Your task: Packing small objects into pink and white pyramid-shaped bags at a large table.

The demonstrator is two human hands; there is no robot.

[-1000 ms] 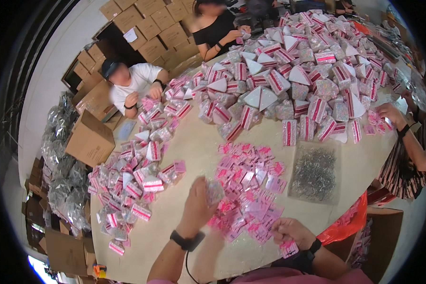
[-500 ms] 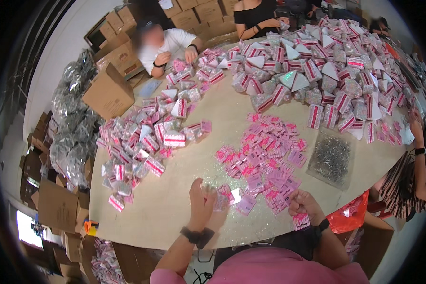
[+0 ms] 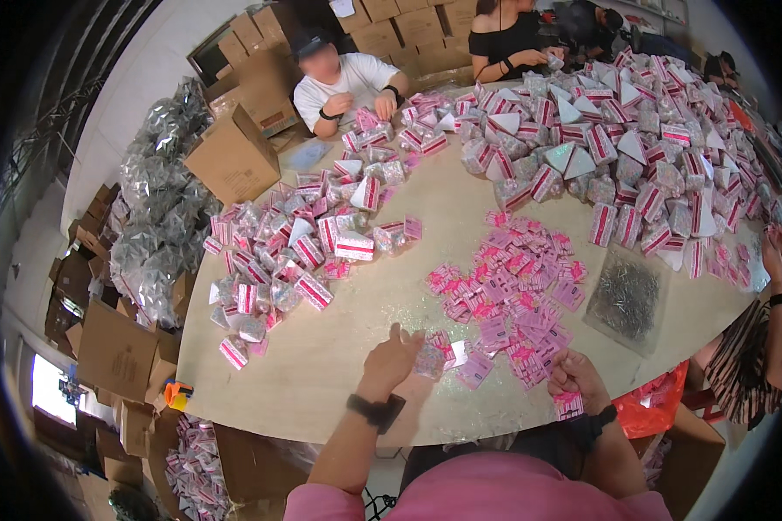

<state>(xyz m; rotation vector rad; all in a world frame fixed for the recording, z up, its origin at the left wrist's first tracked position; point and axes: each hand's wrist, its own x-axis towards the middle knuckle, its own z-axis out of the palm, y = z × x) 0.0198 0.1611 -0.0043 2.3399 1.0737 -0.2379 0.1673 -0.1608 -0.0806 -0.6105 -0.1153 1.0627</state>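
Note:
My left hand (image 3: 393,359) hovers low over the table, fingers stretched out and apart, just left of a small clear bag (image 3: 428,359) with glittery contents. A pink printed card (image 3: 446,346) lies against that bag's right side, and a paler pink card (image 3: 475,370) is close by. At the near edge of the table, my right hand (image 3: 579,379) is closed on a pink card (image 3: 568,405), which sticks out below its fingers. Beyond both hands spreads a loose heap of pink cards (image 3: 517,291).
Filled bags with pink-striped labels (image 3: 278,260) lie at left; a larger mound (image 3: 617,139) fills the far right. A clear bag of metal pins (image 3: 627,300) lies right of the cards. A person in white (image 3: 347,87) sits across. A cardboard box (image 3: 232,156) stands at far left.
The view has shifted, so the table sits farther right in the picture. My left hand's fingers have spread and reached forward beside the small bag. My right hand keeps its card.

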